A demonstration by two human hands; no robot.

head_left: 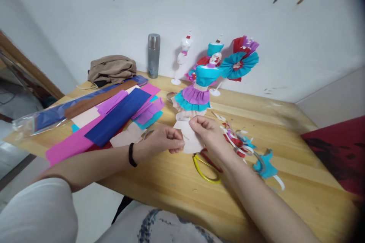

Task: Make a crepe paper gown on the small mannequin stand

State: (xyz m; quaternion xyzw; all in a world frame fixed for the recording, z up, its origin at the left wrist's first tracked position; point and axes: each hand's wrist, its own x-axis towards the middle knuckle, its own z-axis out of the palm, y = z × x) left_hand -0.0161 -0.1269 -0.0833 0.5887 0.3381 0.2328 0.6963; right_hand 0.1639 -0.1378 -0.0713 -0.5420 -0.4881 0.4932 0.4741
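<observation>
My left hand and my right hand meet over the middle of the wooden table. Both pinch a pale pink piece of crepe paper between thumb and fingers. A black band sits on my left wrist. Just behind the paper stands a small doll form dressed in turquoise and purple paper ruffles. Yellow-handled scissors lie on the table under my right wrist.
Crepe paper sheets in blue, pink, purple and brown cover the table's left side. A steel flask, a folded tan cloth, a bare white mannequin and another paper-dressed figure stand at the back. Paper scraps lie at right.
</observation>
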